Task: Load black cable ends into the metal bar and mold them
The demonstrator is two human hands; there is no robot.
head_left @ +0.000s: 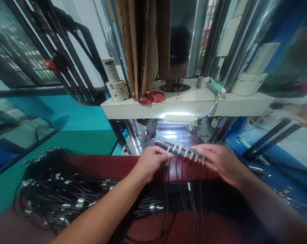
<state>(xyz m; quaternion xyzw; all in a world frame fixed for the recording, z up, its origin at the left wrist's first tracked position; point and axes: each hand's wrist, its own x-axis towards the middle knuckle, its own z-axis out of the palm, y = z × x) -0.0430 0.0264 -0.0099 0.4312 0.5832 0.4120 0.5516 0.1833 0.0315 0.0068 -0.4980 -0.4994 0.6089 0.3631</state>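
Note:
A narrow metal bar is held up in front of the press, tilted down toward the right. Several black cables hang from it, their shiny metal connectors lined up along its edge. My left hand pinches at the bar's left part, by the leftmost connector; whether the fingertips grip the cable, the connector or the bar cannot be made out. Around the bar's right end, the fingers of my right hand are closed. Just behind the bar lies the lit metal mould of the press.
A big bundle of black cables with metal ends covers the left of the dark red table. Red-handled scissors rest on the cream press plate, above a glowing lamp. Metal columns and a blue surface with small parts stand right.

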